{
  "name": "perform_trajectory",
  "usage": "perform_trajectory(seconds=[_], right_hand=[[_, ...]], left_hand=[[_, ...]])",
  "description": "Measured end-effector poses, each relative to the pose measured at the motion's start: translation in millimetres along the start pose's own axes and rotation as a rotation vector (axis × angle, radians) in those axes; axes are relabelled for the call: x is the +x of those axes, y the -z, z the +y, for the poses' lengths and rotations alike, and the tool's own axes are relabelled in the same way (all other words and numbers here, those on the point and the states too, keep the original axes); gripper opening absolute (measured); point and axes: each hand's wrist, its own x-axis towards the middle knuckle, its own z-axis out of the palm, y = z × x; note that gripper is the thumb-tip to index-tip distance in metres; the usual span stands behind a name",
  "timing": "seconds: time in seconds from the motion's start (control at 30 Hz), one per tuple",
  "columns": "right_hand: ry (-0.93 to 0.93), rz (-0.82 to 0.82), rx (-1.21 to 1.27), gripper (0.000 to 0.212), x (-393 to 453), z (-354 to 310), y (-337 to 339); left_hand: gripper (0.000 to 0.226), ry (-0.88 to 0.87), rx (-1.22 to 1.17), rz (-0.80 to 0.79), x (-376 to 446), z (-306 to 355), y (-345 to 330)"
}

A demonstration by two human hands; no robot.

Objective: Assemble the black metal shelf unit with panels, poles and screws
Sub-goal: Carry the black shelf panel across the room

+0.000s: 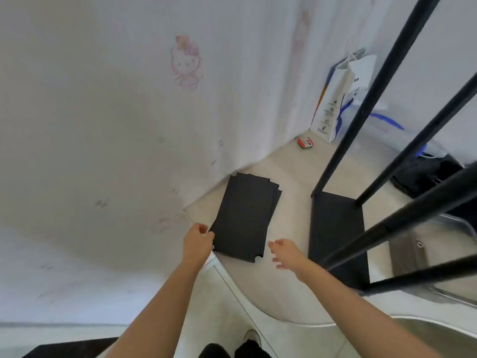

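A stack of black shelf panels (245, 215) lies on the pale floor against the wall. My left hand (197, 241) grips the near left corner of the top panel. My right hand (285, 251) hovers open just right of the stack's near edge, touching nothing. To the right stands the partly built shelf unit: a black base panel (336, 228) on the floor with several black poles (371, 99) rising from its corners toward the camera.
A white wall (103, 125) with faint drawings runs along the left. White paper bags (340, 96) and a small red and green box (305, 142) stand in the far corner. A black bag (426, 174) lies at the right, and a shiny curved metal edge (426, 321) crosses the bottom right.
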Motion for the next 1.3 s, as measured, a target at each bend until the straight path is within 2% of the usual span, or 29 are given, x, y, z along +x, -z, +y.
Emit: perform_trajectory(seconds=[0.07, 0.17, 0.3, 0.4, 0.5, 0.57, 0.67, 0.8, 0.97, 1.03, 1.2, 1.3], right_hand=[[-0.072, -0.023, 0.091, 0.046, 7.6, -5.1, 0.2], [-0.122, -0.084, 0.102, 0.046, 14.7, -13.1, 0.3], [-0.179, -0.048, 0.183, 0.043, 26.9, -18.4, -6.7], [-0.21, 0.008, 0.266, 0.032, 38.1, -21.0, -17.5], [-0.249, 0.065, 0.348, 0.023, 44.9, -22.9, -28.4], [-0.256, 0.092, 0.4, 0.022, 47.6, -23.7, -33.6], [-0.259, 0.133, 0.441, 0.024, 49.8, -22.7, -38.9], [-0.264, 0.174, 0.449, 0.031, 48.2, -18.8, -46.5], [-0.253, 0.223, 0.475, 0.027, 35.6, -12.2, -57.1], [-0.254, 0.253, 0.506, 0.03, 29.3, -9.1, -60.3], [-0.231, 0.282, 0.633, 0.021, 5.7, -3.8, -68.0], [-0.216, 0.317, 0.735, 0.022, -7.0, -0.9, -77.5]], left_hand=[[0.022, 0.03, 0.032, -0.032, 11.6, 1.8, -4.1], [0.034, 0.06, 0.092, -0.08, 25.3, 0.4, -10.6], [0.046, 0.092, 0.153, -0.214, 40.3, 3.3, -10.6], [0.054, 0.122, 0.169, -0.321, 53.8, 7.9, -10.2], [0.043, 0.112, 0.217, -0.412, 63.7, 11.8, -8.0], [0.03, 0.11, 0.219, -0.447, 67.9, 12.5, -7.0], [0.025, 0.142, 0.179, -0.489, 71.1, 13.2, -5.9], [0.03, 0.161, 0.159, -0.532, 74.3, 12.2, -5.3], [0.045, 0.187, 0.193, -0.577, 77.8, 3.0, -3.7], [0.047, 0.2, 0.167, -0.611, 78.9, -0.2, -2.0], [0.048, 0.249, 0.126, -0.621, 76.7, -6.4, 9.3], [0.046, 0.321, -0.056, -0.639, 75.1, -8.1, 15.6]])
